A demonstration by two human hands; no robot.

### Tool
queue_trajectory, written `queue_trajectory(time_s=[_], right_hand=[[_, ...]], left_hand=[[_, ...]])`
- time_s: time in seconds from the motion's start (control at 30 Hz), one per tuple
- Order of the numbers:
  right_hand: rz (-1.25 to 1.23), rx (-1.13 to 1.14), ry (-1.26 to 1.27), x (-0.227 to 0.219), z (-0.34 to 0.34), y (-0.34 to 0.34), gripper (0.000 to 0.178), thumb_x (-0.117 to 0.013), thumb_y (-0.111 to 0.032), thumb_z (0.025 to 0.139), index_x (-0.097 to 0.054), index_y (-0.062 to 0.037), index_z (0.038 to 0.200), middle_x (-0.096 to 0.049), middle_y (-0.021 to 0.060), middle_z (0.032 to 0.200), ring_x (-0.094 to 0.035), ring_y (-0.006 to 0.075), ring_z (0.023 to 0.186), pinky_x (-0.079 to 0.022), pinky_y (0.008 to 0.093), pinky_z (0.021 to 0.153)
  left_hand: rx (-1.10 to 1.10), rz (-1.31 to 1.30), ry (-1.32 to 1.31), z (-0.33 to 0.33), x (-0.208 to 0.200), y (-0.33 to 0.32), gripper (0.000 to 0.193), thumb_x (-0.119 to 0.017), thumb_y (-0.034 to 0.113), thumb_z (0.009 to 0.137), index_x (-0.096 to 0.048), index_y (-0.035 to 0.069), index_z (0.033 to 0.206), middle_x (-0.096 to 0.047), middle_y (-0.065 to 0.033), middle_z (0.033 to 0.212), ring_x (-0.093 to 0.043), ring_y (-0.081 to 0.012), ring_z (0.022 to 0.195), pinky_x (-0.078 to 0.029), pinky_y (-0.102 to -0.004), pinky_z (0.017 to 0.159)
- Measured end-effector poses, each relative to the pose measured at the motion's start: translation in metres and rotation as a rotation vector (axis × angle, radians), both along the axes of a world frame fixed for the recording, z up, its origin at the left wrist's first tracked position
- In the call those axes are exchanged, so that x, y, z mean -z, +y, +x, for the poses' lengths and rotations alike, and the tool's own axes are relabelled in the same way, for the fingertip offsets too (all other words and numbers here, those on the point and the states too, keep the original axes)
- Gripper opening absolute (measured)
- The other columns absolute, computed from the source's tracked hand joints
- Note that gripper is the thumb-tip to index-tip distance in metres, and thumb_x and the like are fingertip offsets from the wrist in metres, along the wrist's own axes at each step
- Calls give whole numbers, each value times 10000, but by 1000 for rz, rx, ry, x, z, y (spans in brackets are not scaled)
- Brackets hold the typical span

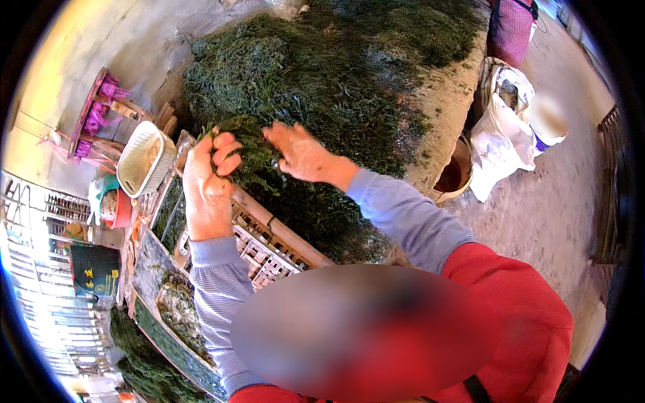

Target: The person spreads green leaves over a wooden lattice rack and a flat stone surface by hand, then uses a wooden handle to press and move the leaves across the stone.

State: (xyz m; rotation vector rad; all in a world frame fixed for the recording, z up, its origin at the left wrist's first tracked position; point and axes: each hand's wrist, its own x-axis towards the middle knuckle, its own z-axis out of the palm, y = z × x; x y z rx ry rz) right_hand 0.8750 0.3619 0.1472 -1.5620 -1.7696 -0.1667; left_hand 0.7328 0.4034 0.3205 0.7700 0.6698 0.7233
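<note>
My left hand (209,188) is raised with its fingers curled around a bunch of dark green feathery sprigs (247,138). The bunch fans out from it to the right. Close by on the right, my right hand (306,154) is held over the greens with its fingers stretched toward the bunch. I cannot tell whether its fingertips touch the sprigs. Beyond both hands spreads a large heap of the same dark green plant matter (316,74).
Slatted crates (259,258) and a wooden pole (289,232) lie below my hands. A pale plastic basket (161,171) and red bucket (121,208) stand at left. A white sack (500,141) and a round tub (463,144) stand right, beside the stone ledge (437,101).
</note>
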Motion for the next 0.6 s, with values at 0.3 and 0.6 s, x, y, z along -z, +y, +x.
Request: queue_trajectory(time_s=[0.3,0.6], right_hand=[[-285,-37,42,133,-66,-147,318,-528,-301,866,-521,-105,615,-503,65,472,-525,264,475,-432,415,616],[26,-223,-57,31,-24,-80,141,-560,-191,778,-523,-57,755,-538,108,710,-543,289,766,-444,398,704]], left_hand=[[-49,-456,42,-49,163,-31,88,-398,139,938,-434,104,865,-426,-23,662,-335,-89,487,-237,-207,336],[130,-158,313,-44,229,-62,530,-416,609,864,-517,150,1108,-603,-20,944,-561,-199,822,-472,-399,724]])
